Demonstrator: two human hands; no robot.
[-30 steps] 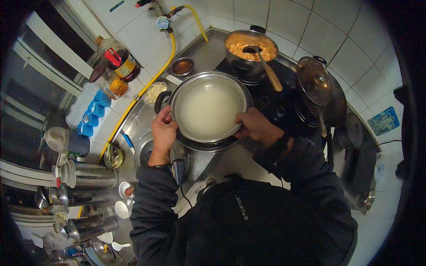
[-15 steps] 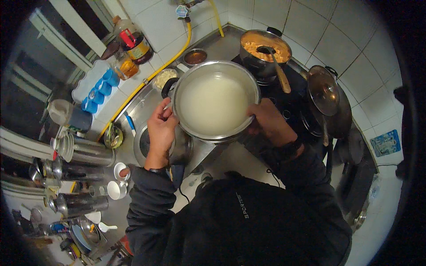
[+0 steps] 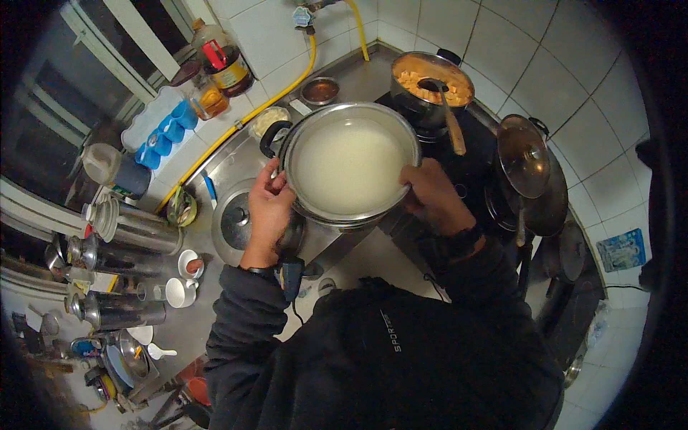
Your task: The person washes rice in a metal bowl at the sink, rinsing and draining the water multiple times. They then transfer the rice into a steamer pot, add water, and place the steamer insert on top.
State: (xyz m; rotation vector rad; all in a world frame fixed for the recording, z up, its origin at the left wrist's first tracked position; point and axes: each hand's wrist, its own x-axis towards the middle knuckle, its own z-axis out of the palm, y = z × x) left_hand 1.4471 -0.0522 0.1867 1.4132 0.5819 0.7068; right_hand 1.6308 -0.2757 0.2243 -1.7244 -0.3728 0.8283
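Between my hands is a wide steel pot (image 3: 349, 215), held up over the front edge of the counter. Cloudy white liquid (image 3: 351, 166) fills much of it, and what lies beneath its surface is hard to make out. My left hand (image 3: 269, 215) is closed on the pot's left rim, just below a black loop handle (image 3: 271, 138). On the opposite side my right hand (image 3: 436, 195) grips the right edge, its fingertips partly hidden. Close to my left wrist, a round lid with a dark knob (image 3: 240, 216) lies on the steel counter.
A pan of orange chunks (image 3: 433, 77) with a wooden-handled ladle (image 3: 453, 127) stands on the black stove. A wok (image 3: 546, 193) with a lid (image 3: 524, 155) is at right. Cups (image 3: 182, 292), flasks (image 3: 125, 312) and bottles (image 3: 228, 66) line the left. A yellow hose (image 3: 247, 122) follows the wall.
The view has shifted slightly, with the counter's left side sliding left. Both hands keep hold of the pot, and more of the knobbed lid shows beside my left hand.
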